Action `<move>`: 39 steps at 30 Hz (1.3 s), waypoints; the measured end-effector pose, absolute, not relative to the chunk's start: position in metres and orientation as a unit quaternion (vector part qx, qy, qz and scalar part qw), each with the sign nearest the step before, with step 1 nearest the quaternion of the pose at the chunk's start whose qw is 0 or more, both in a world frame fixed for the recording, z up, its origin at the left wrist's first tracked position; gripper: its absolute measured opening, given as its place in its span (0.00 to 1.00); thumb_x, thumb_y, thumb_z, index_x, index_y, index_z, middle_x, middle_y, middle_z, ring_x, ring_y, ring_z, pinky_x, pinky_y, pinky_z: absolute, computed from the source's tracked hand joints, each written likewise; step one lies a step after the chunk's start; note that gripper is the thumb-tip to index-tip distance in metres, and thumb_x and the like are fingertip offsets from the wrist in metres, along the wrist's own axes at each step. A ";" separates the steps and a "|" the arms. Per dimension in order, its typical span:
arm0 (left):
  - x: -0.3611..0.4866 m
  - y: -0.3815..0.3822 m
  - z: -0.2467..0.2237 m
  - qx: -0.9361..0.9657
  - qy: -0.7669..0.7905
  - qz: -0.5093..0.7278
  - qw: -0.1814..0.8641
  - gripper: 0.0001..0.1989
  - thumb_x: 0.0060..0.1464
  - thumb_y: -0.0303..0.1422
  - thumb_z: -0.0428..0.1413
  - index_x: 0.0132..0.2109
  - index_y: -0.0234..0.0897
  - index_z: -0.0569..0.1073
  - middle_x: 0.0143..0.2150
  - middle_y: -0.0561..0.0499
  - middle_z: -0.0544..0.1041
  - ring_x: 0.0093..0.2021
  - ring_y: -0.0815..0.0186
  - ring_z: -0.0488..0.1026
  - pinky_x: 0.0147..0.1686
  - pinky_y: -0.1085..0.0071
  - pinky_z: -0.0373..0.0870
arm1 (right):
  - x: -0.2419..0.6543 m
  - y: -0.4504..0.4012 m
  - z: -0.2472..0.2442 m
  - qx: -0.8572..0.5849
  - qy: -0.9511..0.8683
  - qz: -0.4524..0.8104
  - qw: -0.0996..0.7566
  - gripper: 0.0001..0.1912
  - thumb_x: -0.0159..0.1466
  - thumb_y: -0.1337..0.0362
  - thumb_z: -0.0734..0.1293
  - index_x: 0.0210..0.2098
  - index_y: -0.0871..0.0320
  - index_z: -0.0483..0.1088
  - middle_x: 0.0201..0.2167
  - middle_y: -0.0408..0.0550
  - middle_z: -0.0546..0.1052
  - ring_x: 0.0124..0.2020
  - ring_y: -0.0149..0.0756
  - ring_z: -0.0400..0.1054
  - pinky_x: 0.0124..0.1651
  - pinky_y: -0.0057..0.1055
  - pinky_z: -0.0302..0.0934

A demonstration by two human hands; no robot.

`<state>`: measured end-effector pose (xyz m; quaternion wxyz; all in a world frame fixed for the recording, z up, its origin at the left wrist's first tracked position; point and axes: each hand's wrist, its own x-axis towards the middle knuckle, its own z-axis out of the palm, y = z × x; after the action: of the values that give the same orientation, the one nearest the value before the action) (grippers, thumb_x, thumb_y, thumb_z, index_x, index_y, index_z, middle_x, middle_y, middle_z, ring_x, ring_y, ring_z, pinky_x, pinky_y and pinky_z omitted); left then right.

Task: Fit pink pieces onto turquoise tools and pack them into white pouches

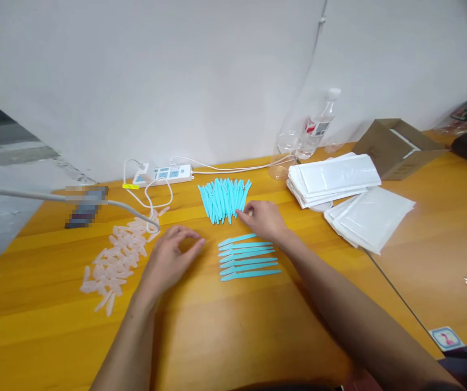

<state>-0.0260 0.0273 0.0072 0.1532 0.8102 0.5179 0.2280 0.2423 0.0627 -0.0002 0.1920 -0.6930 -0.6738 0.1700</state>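
Observation:
On the wooden table lies a pile of blue plastic sticks (222, 201), with my right hand (263, 218) at its right edge. The thumb and fingers of that hand are pressed together at a stick's end; how firmly they hold it is hard to see. Nearer to me, several blue sticks (250, 261) lie side by side in a row, handles to the right. My left hand (175, 252) hovers left of this row, thumb and fingers apart, with nothing between them. Left of it is a spread of small pale pink pieces (115, 258).
A white power strip (172, 174) with cables sits by the wall, and a dark blurred object (87, 208) lies left. To the right are white packets (335, 176), a clear bottle (317, 127), an open cardboard box (392, 152) and a clear cup (280, 163).

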 end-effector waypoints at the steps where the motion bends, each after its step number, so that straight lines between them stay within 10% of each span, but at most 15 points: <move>1: -0.036 0.039 0.005 0.805 0.545 0.202 0.120 0.13 0.62 0.44 0.55 0.44 0.42 0.78 0.45 0.49 0.78 0.47 0.61 0.75 0.50 0.67 0.69 | 0.234 0.074 0.000 -0.700 -0.667 0.169 0.190 0.19 0.66 0.49 0.65 0.37 0.58 0.78 0.37 0.55 0.82 0.42 0.45 0.75 0.45 0.34 0.61; 7: -0.089 0.090 -0.012 0.744 0.656 0.128 0.002 0.18 0.63 0.34 0.47 0.51 0.36 0.79 0.55 0.39 0.78 0.53 0.48 0.75 0.52 0.56 0.69 | 0.211 0.121 -0.011 -0.738 -0.612 0.209 0.191 0.13 0.62 0.58 0.68 0.38 0.63 0.78 0.42 0.64 0.81 0.48 0.52 0.74 0.49 0.37 0.63; 17: -0.087 0.126 -0.021 0.741 0.664 0.097 0.009 0.18 0.62 0.38 0.50 0.49 0.37 0.80 0.52 0.38 0.79 0.54 0.46 0.73 0.56 0.53 0.65 | 0.258 0.078 0.004 -0.634 -0.601 0.404 0.271 0.14 0.66 0.57 0.62 0.38 0.60 0.74 0.28 0.45 0.78 0.29 0.31 0.71 0.33 0.25 0.62; 26: -0.044 0.077 -0.010 0.746 0.606 0.178 0.211 0.26 0.62 0.44 0.50 0.62 0.38 0.72 0.34 0.48 0.82 0.33 0.61 0.78 0.36 0.68 0.71 | 0.300 0.012 0.002 -0.480 -0.567 0.612 0.271 0.22 0.64 0.45 0.67 0.30 0.59 0.68 0.21 0.37 0.64 0.23 0.26 0.54 0.28 0.27 0.49; 39: -0.035 0.025 -0.028 0.669 0.593 0.252 0.371 0.19 0.57 0.43 0.53 0.44 0.31 0.78 0.34 0.47 0.81 0.32 0.64 0.77 0.35 0.70 0.73 | 0.295 0.011 -0.007 -0.484 -0.557 0.623 0.257 0.24 0.63 0.43 0.67 0.31 0.60 0.68 0.22 0.36 0.63 0.22 0.25 0.51 0.26 0.27 0.45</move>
<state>-0.0349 0.0252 -0.0278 0.3705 0.6688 0.5930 0.2524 0.2951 0.0107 -0.0070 0.2568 -0.4844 -0.5575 0.6234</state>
